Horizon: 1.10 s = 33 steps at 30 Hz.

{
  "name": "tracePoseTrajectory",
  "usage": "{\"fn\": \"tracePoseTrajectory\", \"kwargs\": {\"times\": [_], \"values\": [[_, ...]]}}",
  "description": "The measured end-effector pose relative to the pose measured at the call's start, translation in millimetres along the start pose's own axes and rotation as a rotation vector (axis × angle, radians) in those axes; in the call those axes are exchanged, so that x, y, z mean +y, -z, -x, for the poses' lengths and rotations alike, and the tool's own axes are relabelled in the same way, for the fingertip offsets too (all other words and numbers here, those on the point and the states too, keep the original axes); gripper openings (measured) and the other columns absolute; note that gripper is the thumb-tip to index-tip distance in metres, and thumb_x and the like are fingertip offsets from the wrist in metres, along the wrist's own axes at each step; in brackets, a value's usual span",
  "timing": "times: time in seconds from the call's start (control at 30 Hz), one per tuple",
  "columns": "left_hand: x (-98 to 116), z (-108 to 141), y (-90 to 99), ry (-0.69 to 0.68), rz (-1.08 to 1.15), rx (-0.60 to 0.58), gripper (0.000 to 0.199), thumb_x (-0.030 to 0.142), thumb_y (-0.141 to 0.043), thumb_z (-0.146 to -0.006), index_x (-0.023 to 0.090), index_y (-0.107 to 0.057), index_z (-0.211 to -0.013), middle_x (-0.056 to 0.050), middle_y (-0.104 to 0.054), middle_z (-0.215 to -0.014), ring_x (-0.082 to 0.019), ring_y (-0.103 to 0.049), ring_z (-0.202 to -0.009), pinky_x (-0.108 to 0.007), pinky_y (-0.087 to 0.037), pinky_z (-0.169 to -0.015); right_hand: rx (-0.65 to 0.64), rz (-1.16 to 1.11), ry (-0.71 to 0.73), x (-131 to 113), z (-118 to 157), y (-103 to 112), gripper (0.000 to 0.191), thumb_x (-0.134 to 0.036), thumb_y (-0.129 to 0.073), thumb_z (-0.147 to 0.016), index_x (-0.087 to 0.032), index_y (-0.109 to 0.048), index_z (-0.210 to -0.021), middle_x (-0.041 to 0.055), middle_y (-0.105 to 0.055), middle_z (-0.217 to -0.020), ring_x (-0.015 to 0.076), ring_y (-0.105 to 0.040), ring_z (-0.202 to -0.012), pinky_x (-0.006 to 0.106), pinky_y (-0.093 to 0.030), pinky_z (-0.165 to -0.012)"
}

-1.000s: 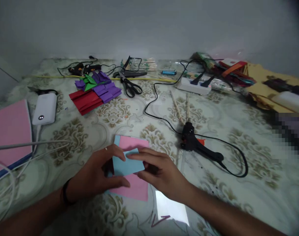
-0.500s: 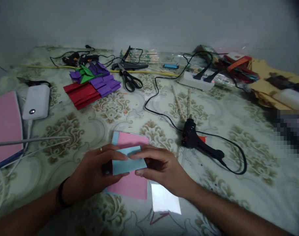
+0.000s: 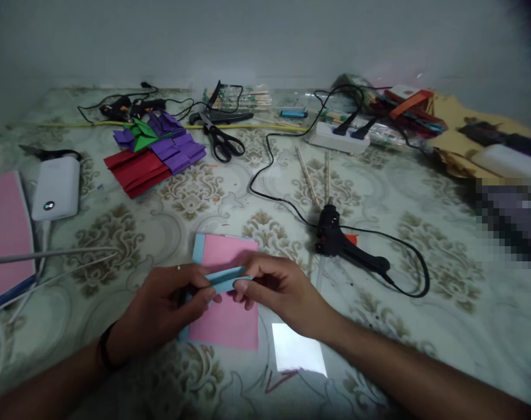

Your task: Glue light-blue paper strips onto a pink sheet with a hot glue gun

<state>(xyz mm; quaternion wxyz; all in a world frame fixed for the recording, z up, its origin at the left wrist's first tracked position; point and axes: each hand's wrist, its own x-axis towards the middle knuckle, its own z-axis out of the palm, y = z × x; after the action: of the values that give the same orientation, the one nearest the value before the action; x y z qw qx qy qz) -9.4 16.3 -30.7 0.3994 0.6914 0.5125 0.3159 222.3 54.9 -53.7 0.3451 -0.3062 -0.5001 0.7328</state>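
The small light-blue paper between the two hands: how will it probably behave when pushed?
The small light-blue paper would probably bend easily, since it is folded over. Its edges look thin, so it is likely light. Its two layers stand apart, so it may spring open if released.

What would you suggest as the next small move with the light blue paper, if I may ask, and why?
I would probably press the light blue paper flat along its bend with the right hand, while the left hand steadies the other end. The paper looks doubled over, its layers slightly apart, and the hands pinch it at opposite ends.
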Motion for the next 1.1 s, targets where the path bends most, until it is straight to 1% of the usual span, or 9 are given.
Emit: {"fn": "tracePoseTrajectory", "kwargs": {"times": [0.1,0.23,0.37,0.47,0.57,0.77,0.93,1.03,1.1], "values": [[-3.2,0.3,0.2,0.049,0.047,-0.066,0.028,0.033,-0.062,-0.1,0.019,-0.076,-0.08,-0.002,-0.075,-0.073,-0.013,-0.066,-0.063,-0.023,-0.047,-0.057,-0.028,0.017,0.025,-2.3,-0.9,1.0,0.027,-0.036,-0.08,-0.093,-0.014,-0.076,-0.077,0.0026,-0.072,-0.081,0.0081,-0.068,-0.066,0.019,-0.057,-0.063],[-4.7,0.7,-0.6,0.113,0.112,-0.059,0.031,0.036,-0.06,-0.102,0.019,-0.074,-0.08,-0.003,-0.076,-0.074,-0.014,-0.07,-0.065,-0.022,-0.052,-0.06,-0.046,0.04,0.034,-5.0,-2.2,2.7,0.03,-0.036,-0.072,-0.099,-0.014,-0.079,-0.08,0.0041,-0.074,-0.084,0.0091,-0.072,-0.071,0.02,-0.06,-0.07],[-7.1,2.5,-4.9,0.18,0.229,-0.026,0.026,0.036,-0.065,-0.1,0.019,-0.067,-0.081,-0.001,-0.077,-0.074,-0.014,-0.074,-0.067,-0.022,-0.059,-0.064,-0.003,-0.028,-0.016,-2.8,-2.8,2.6,0.026,-0.038,-0.078,-0.094,-0.015,-0.077,-0.081,0.0025,-0.076,-0.079,0.01,-0.074,-0.068,0.021,-0.062,-0.07],[-9.8,3.0,-7.7,0.2,0.313,0.028,0.015,0.035,-0.069,-0.099,0.02,-0.067,-0.101,0.0,-0.079,-0.077,-0.015,-0.076,-0.066,-0.023,-0.062,-0.064,0.041,-0.09,-0.064,1.1,-3.2,1.7,0.025,-0.039,-0.082,-0.09,-0.016,-0.072,-0.086,0.0014,-0.077,-0.073,0.0115,-0.075,-0.065,0.023,-0.064,-0.067],[-9.9,1.1,-7.7,0.137,0.251,0.016,0.027,0.03,-0.068,-0.099,0.021,-0.069,-0.125,0.0,-0.081,-0.077,-0.014,-0.076,-0.065,-0.022,-0.063,-0.062,0.062,-0.118,-0.065,4.0,-2.9,0.9,0.026,-0.038,-0.083,-0.09,-0.017,-0.068,-0.089,0.0006,-0.078,-0.071,0.0123,-0.076,-0.065,0.023,-0.064,-0.066],[-4.4,-2.8,-5.5,0.046,0.142,0.027,0.018,0.024,-0.067,-0.098,0.023,-0.079,-0.111,0.002,-0.08,-0.069,-0.012,-0.075,-0.057,-0.018,-0.062,-0.06,0.066,-0.085,-0.028,7.1,0.6,0.4,0.024,-0.037,-0.077,-0.095,-0.018,-0.064,-0.091,0.0019,-0.079,-0.075,0.0128,-0.078,-0.068,0.024,-0.065,-0.069],[-3.8,-1.8,-6.1,0.024,0.125,0.048,0.019,0.022,-0.067,-0.098,0.022,-0.08,-0.112,0.002,-0.081,-0.07,-0.012,-0.075,-0.056,-0.017,-0.062,-0.06,0.053,-0.084,-0.017,6.3,2.4,-1.0,0.023,-0.036,-0.076,-0.096,-0.019,-0.061,-0.097,0.0002,-0.077,-0.078,0.0106,-0.077,-0.072,0.022,-0.063,-0.071],[-5.7,-0.1,-6.6,-0.055,0.06,0.067,0.022,0.019,-0.067,-0.098,0.024,-0.08,-0.116,0.003,-0.081,-0.071,-0.01,-0.076,-0.058,-0.015,-0.062,-0.061,0.037,-0.061,0.012,5.1,2.6,-2.2,0.026,-0.036,-0.078,-0.094,-0.021,-0.063,-0.109,-0.0013,-0.076,-0.081,0.0121,-0.076,-0.073,0.024,-0.063,-0.07],[-7.8,1.8,-6.8,-0.109,0.025,0.076,0.025,0.018,-0.067,-0.099,0.026,-0.079,-0.118,0.003,-0.082,-0.074,-0.01,-0.077,-0.061,-0.015,-0.062,-0.063,0.019,-0.032,0.028,5.1,2.8,-2.5,0.025,-0.037,-0.078,-0.095,-0.02,-0.066,-0.108,-0.0008,-0.075,-0.08,0.0128,-0.076,-0.073,0.025,-0.063,-0.07]]}}
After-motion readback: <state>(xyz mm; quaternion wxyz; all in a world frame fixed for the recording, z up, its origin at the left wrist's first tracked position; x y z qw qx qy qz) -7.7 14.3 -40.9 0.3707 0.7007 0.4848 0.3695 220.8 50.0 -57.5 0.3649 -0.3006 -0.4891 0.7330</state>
